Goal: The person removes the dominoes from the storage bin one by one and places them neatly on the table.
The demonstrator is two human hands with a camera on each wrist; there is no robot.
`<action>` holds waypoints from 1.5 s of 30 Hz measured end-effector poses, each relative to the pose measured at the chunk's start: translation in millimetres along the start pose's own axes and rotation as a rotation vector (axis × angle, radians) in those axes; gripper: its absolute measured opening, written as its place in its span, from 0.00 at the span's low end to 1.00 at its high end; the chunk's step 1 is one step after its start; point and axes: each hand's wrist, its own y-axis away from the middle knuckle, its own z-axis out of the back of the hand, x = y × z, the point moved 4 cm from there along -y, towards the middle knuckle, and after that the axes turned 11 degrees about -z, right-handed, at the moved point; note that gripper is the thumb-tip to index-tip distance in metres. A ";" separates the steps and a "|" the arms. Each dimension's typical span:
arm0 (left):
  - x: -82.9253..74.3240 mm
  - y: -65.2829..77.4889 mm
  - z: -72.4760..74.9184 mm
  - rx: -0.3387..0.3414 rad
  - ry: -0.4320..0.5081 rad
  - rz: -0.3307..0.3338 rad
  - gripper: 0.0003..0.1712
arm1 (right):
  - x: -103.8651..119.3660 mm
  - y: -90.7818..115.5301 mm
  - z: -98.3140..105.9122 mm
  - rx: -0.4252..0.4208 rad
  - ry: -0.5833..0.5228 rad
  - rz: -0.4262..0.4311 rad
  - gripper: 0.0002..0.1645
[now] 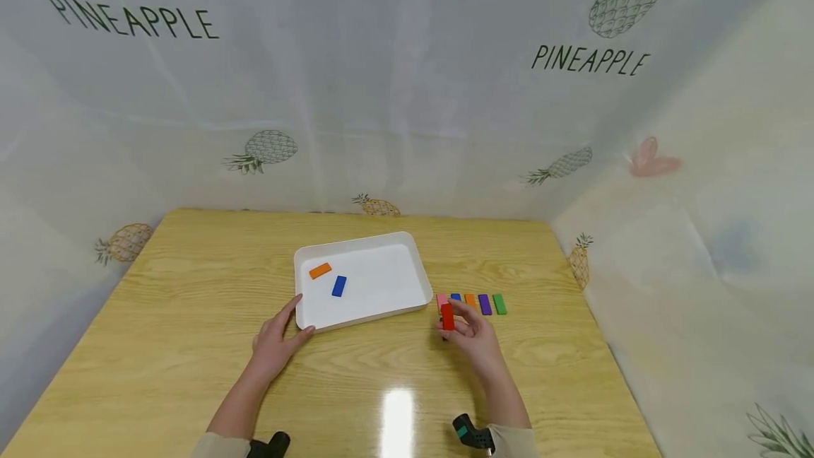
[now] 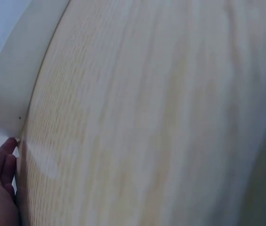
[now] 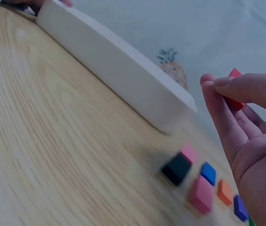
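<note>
A small red block (image 1: 448,317) is pinched between the thumb and fingers of my right hand (image 1: 480,348), raised above the table by the tray's right end. The right wrist view shows the red block (image 3: 236,104) partly covered by the thumb. My left hand (image 1: 275,345) touches the near left corner of a shallow white tray (image 1: 381,274), thumb on the front side and fingers along the left side, spread and fairly straight. Inside the tray lie an orange block (image 1: 321,271) and a blue block (image 1: 339,286), apart from each other.
Right of the tray, a row holds pink (image 1: 441,298), blue, orange, purple (image 1: 485,304) and green (image 1: 500,304) blocks. In front of them the right wrist view shows a black block (image 3: 176,169) and another pink block (image 3: 201,194). Pineapple-print sheeting (image 1: 407,90) surrounds the wooden table (image 1: 356,387).
</note>
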 end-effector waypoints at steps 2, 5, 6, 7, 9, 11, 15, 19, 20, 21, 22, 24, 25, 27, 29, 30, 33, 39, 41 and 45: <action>-0.5 -0.6 -1.1 0.003 0.009 -0.005 0.44 | -1.9 3.2 10.7 -0.053 0.008 -0.010 0.35; -0.4 -0.9 -2.0 0.005 0.017 -0.012 0.44 | -5.9 5.7 25.0 -0.108 0.007 -0.032 0.35; -0.2 -1.0 -2.1 0.005 0.017 -0.013 0.44 | -7.9 5.9 29.3 -0.122 0.005 -0.039 0.36; 0.3 -1.2 -2.1 0.003 0.017 -0.014 0.44 | -9.7 5.9 33.1 -0.130 0.005 -0.041 0.36; 0.3 -1.0 -2.0 0.000 0.018 -0.016 0.44 | -12.7 6.1 39.7 -0.142 0.007 -0.041 0.37; 0.1 -1.0 -1.9 -0.002 0.018 -0.018 0.44 | -15.5 6.0 45.3 -0.152 0.021 -0.037 0.38; -0.9 -1.5 -2.6 -0.004 0.012 -0.020 0.44 | -18.6 6.2 54.8 -0.181 0.097 -0.036 0.38; -2.1 -1.5 -4.1 0.007 0.006 -0.014 0.44 | -21.7 5.2 64.9 -0.241 0.255 -0.024 0.35; -2.3 -1.5 -4.4 0.007 0.005 -0.012 0.44 | -22.5 4.9 67.6 -0.256 0.296 -0.010 0.35; -2.0 -1.4 -4.7 0.010 0.006 -0.008 0.44 | -23.3 4.6 69.8 -0.265 0.327 0.006 0.34; -2.1 -1.1 -4.8 0.011 0.008 -0.003 0.44 | -24.0 4.1 71.8 -0.268 0.346 0.025 0.34; -2.3 -0.8 -4.5 0.010 0.010 0.003 0.44 | -26.1 3.0 75.2 -0.269 0.372 0.054 0.33; -2.2 -0.6 -4.3 0.010 0.010 0.005 0.44 | -27.0 2.7 76.6 -0.267 0.377 0.066 0.33; -2.4 -0.3 -3.7 0.008 0.008 0.005 0.44 | -29.2 1.4 79.0 -0.260 0.387 0.075 0.33; -2.5 0.2 -3.2 0.005 0.003 0.003 0.44 | -31.2 -0.3 80.9 -0.261 0.402 0.068 0.33; -2.1 0.3 -3.1 0.004 0.000 0.002 0.44 | -31.4 -0.6 81.2 -0.263 0.411 0.067 0.33; -1.1 -0.2 -3.1 0.000 -0.006 0.000 0.44 | -31.0 -2.7 81.4 -0.260 0.440 0.052 0.33; -0.3 -0.6 -1.9 -0.010 -0.005 -0.010 0.45 | -29.1 -7.4 79.9 -0.231 0.499 0.009 0.33; 0.2 -0.3 -1.6 -0.008 -0.008 -0.009 0.45 | -28.5 -8.1 78.3 -0.225 0.504 0.003 0.33; 1.0 0.8 -0.9 -0.008 -0.016 -0.002 0.44 | -26.2 -9.1 74.6 -0.225 0.527 0.013 0.34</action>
